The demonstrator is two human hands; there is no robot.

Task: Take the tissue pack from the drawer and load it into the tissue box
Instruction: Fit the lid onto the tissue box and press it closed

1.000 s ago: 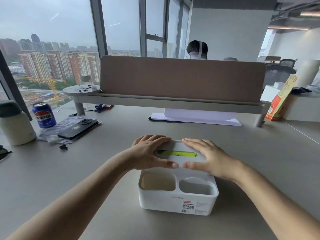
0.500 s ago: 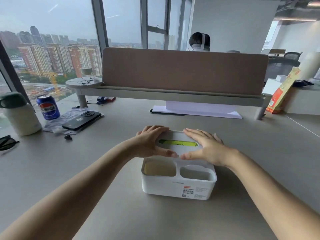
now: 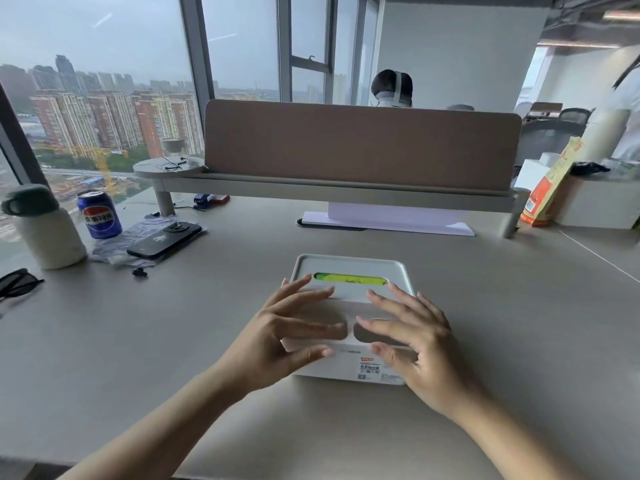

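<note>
Both forearms reach in from the near edge over the grey bench [image 3: 104, 341]. The left hand [image 3: 273, 341] and right hand [image 3: 420, 348] hover with fingers [image 3: 311, 292] spread and released, grasping nothing, over the near half of the white tissue box [image 3: 349, 370]; whether any fingertip touches the box cannot be told. The box stands at mid-bench, a label on its front wall, two open compartments along its near side partly hidden by the hands. Its lid [image 3: 349, 265] is seated on the far half, and the green tissue pack [image 3: 349, 280] shows through the slot, inside the box. Farther left lie black sunglasses [image 3: 15, 282], a small black earbud [image 3: 139, 271], a black phone [image 3: 164, 239] on a crumpled clear wrapper, a blue Pepsi can [image 3: 99, 214] and a cream flask with a green cap [image 3: 43, 226]. Beyond, a brown divider panel [image 3: 360, 143] stands on a raised shelf, white paper [image 3: 391, 220] beneath it, an orange packet [image 3: 547, 188] leaning at the right. Behind the panel a person's head [image 3: 391, 86] shows, and windows overlook high-rise blocks.
</note>
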